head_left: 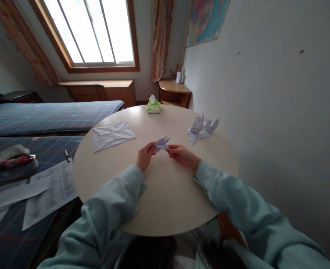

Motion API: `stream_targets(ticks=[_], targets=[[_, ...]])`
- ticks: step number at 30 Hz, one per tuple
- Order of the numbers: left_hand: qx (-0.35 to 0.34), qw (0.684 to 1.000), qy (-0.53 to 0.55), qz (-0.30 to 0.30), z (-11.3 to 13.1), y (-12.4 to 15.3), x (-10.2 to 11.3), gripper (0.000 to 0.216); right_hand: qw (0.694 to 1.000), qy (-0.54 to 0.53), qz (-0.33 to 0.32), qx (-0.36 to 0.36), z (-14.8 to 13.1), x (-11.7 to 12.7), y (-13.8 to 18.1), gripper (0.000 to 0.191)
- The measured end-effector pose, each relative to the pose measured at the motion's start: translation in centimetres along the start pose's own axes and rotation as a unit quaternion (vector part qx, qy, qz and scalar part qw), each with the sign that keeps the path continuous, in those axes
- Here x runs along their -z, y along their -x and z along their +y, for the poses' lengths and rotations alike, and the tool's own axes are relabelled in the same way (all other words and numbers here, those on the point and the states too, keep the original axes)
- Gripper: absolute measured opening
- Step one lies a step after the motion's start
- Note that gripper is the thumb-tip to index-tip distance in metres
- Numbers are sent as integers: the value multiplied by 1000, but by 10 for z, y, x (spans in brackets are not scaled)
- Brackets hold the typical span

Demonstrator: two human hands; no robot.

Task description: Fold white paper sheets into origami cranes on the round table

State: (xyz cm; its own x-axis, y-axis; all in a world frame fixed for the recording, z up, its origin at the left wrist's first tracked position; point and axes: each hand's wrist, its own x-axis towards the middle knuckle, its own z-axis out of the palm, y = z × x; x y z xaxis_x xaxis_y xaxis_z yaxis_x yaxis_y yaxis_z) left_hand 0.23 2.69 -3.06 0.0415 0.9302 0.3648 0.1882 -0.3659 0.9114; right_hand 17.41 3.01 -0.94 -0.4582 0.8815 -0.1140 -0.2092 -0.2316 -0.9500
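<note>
A folded white paper figure (162, 144) with pointed flaps is held between both hands, just over the middle of the round table (167, 201). My left hand (145, 155) pinches its left side, fingers closed. On the other side, my right hand (182, 154) grips its right edge between thumb and fingers. Several finished-looking folded paper figures (202, 129) with upright points stand together at the right of the table. To the left lies a flat, creased sheet of white paper (114, 135).
A green tissue pack (154, 106) sits at the table's far edge. Left of the table, a bed with a plaid cover (50, 114) bears printed papers (53, 190), a pen (67, 155) and a bag-like item. A bare wall (279, 104) rises close on the right.
</note>
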Motion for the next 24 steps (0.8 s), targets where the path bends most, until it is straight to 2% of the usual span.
stream_targets(ticks=[3,7,11,15,18,21,24], targets=[[28,999,12,-14,5,0,-1,25,999,33,20,32,1,0,-1,21],[103,987,109,-53,15,2,-3,25,981,133,58,125,0,0,-1,20],[213,946,228,-87,24,3,-5,22,926,260,109,253,-1,0,0,20],[285,905,298,-105,29,2,-4,17,861,354,150,332,-3,-1,3,17],[312,886,329,-98,30,1,-3,20,823,398,158,373,-3,0,7,13],[320,877,345,-93,29,1,-3,21,788,444,135,404,-2,2,7,12],[317,882,338,-91,30,1,-3,20,773,468,124,410,-3,3,7,14]])
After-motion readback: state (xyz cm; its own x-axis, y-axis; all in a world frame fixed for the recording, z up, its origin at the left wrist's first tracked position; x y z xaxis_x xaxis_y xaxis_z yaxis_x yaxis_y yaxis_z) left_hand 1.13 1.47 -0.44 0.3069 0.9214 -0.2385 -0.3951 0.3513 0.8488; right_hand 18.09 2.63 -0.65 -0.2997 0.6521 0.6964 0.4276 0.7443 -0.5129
